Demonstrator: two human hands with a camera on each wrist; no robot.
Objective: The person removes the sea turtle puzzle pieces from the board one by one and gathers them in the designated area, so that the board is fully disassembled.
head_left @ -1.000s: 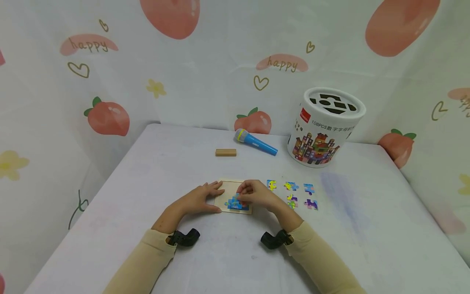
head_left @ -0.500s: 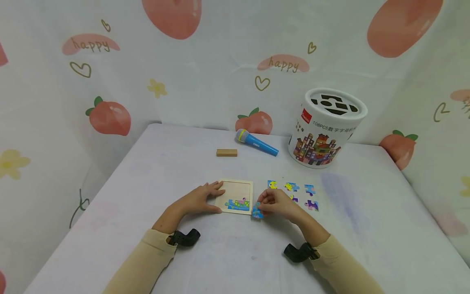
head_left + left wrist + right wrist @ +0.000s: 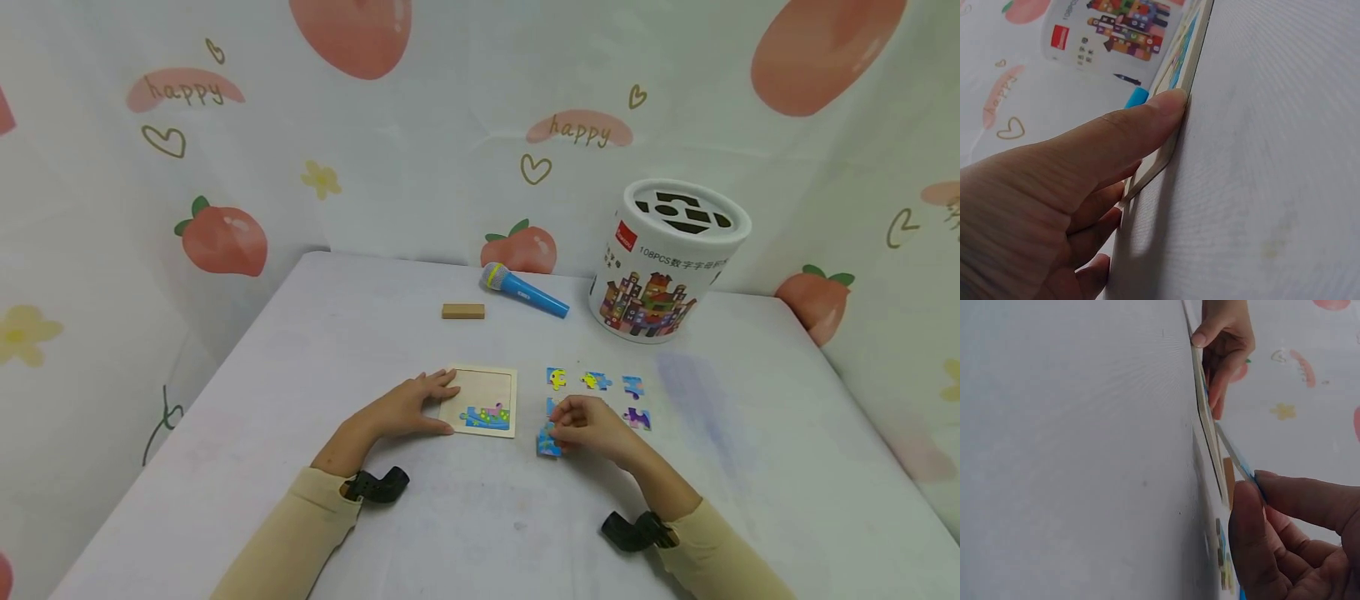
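A square wooden puzzle tray (image 3: 480, 379) lies on the table, with joined blue, green and pink pieces (image 3: 487, 416) along its near side. My left hand (image 3: 408, 407) holds the tray at its left side, thumb on the near edge and fingers toward the far corner; the left wrist view shows the thumb (image 3: 1157, 109) against the rim. Right of the tray, my right hand (image 3: 592, 429) pinches a blue puzzle piece (image 3: 548, 443) between thumb and index finger, tilted above the table in the right wrist view. Another blue piece (image 3: 551, 407) is partly hidden behind that hand.
Several loose puzzle pieces, among them a yellow-and-blue one (image 3: 596, 381) and a purple one (image 3: 637, 418), lie right of the tray. Farther back are a wooden block (image 3: 462, 312), a blue toy microphone (image 3: 528, 293) and a large white bucket (image 3: 660, 275). A patterned cloth hangs behind.
My right hand has moved right, from over the tray to beside the loose pieces, carrying the blue piece and uncovering the joined pieces. My left hand stays on the tray.
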